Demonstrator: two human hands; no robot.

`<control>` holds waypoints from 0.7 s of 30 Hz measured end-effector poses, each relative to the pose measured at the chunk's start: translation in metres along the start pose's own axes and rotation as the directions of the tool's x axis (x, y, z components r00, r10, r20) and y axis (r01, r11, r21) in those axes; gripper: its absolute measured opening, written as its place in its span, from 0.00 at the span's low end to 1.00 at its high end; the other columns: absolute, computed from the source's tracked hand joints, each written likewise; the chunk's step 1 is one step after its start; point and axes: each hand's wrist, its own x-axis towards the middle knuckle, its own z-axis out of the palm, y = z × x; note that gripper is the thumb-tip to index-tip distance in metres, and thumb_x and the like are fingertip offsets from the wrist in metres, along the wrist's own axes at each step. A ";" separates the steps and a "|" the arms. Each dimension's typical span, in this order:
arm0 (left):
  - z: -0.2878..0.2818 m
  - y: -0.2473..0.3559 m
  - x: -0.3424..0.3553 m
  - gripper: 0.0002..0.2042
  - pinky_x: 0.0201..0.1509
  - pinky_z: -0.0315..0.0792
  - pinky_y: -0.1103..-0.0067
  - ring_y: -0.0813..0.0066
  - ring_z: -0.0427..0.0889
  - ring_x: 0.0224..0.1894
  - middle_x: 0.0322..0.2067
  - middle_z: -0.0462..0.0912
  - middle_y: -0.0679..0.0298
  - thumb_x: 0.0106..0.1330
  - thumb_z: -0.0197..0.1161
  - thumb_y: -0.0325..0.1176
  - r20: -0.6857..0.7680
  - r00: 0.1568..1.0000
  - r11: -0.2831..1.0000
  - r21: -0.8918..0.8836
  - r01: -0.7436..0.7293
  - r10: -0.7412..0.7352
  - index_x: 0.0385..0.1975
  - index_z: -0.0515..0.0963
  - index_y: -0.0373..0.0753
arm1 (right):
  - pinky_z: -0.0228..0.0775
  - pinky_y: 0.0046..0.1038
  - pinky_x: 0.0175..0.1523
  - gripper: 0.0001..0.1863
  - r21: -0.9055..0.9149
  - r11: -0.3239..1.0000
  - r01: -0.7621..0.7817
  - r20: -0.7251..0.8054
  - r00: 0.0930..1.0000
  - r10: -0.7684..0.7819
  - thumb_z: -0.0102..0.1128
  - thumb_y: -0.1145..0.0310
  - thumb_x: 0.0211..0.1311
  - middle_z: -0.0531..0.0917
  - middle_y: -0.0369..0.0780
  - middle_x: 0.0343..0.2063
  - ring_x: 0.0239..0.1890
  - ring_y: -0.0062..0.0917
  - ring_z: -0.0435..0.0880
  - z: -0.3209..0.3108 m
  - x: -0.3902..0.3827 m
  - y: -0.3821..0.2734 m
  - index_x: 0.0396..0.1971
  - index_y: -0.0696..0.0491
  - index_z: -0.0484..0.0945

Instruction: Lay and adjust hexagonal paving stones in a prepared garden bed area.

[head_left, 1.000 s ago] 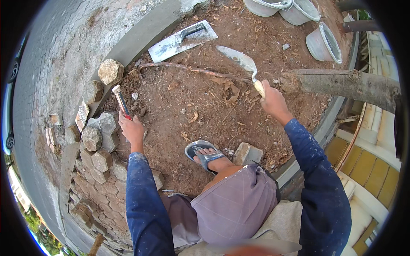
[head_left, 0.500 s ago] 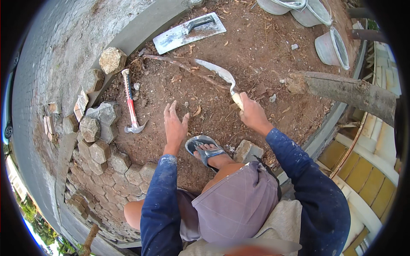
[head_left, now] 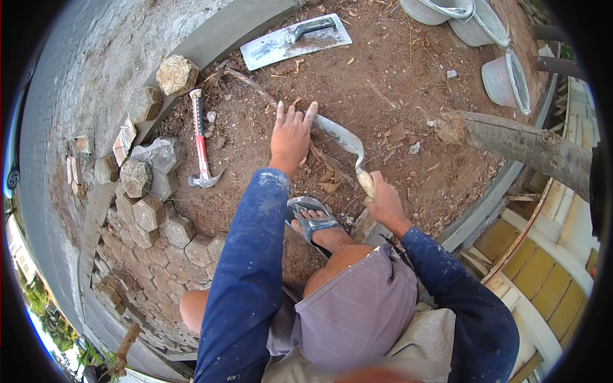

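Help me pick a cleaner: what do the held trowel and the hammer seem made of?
Held trowel: blade probably steel, thin and dull grey; handle likely wood, pale and worn-looking. Hammer: head probably steel, bare silvery grey; red-and-black grip, rubber or plastic, unclear which.

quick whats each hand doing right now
Left hand: open, beside the brick trowel; whether it touches cannot be told.
Right hand: closed, holding the brick trowel by its handle.
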 end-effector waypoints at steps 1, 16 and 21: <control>0.001 -0.007 -0.006 0.34 0.80 0.45 0.56 0.62 0.68 0.68 0.55 0.78 0.62 0.70 0.53 0.31 0.006 1.000 1.000 0.012 -0.001 0.001 0.77 0.51 0.49 | 0.73 0.56 0.44 0.23 -0.074 0.996 0.055 -0.046 0.997 -0.059 0.61 0.75 0.54 0.83 0.56 0.36 0.40 0.57 0.83 -0.005 0.011 -0.001 0.50 0.52 0.65; 0.003 -0.140 -0.114 0.30 0.68 0.64 0.60 0.57 0.77 0.59 0.54 0.76 0.55 0.62 0.64 0.35 0.118 0.959 0.894 -0.346 0.285 -0.260 0.66 0.68 0.41 | 0.78 0.50 0.42 0.11 -0.320 0.929 0.187 -0.043 0.976 -0.211 0.50 0.75 0.66 0.83 0.48 0.36 0.37 0.49 0.86 0.013 0.088 -0.020 0.47 0.52 0.65; 0.052 -0.066 -0.082 0.35 0.76 0.55 0.60 0.44 0.61 0.72 0.69 0.62 0.43 0.67 0.63 0.47 -0.115 0.902 0.739 -0.621 0.262 -0.416 0.71 0.61 0.37 | 0.76 0.53 0.41 0.17 -0.211 0.940 0.267 0.028 0.963 -0.267 0.58 0.73 0.60 0.82 0.51 0.35 0.37 0.53 0.84 -0.010 0.019 0.022 0.47 0.52 0.65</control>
